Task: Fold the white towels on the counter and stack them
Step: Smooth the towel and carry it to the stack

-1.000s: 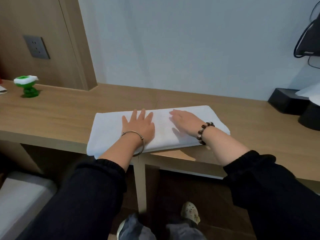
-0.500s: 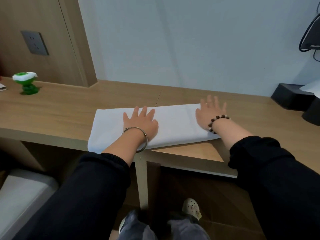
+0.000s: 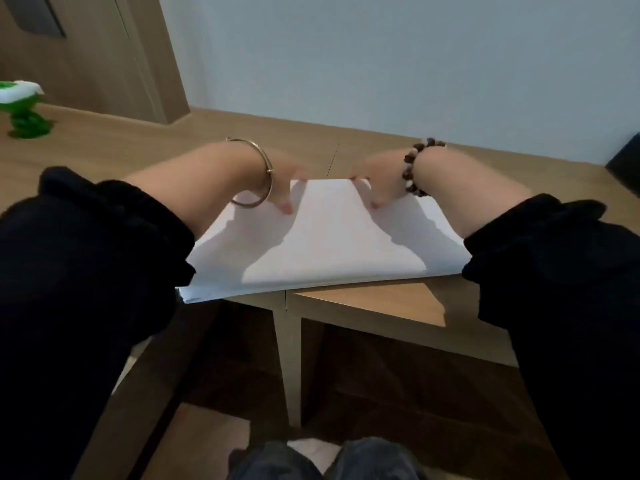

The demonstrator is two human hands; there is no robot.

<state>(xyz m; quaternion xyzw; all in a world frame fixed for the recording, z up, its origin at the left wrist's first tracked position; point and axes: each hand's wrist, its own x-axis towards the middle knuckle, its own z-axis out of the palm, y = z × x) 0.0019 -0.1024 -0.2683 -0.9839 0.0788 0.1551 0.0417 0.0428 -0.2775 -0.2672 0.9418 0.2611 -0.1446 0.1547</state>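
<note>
Moved: both grips, from lying flat on the towel's top to its far edge.
White towel [image 3: 329,244]: folded flat on the counter [image 3: 121,150], its near-left corner overhanging the front edge.
Left grip [image 3: 284,183], right grip [image 3: 375,184]: fingers curled, each apparently pinching a far corner.
Green toy [image 3: 24,112]: far left, well apart.
Risk: drawing the far edge nearward could drag the overhanging towel off. An uneven pull would skew the fold.
</note>
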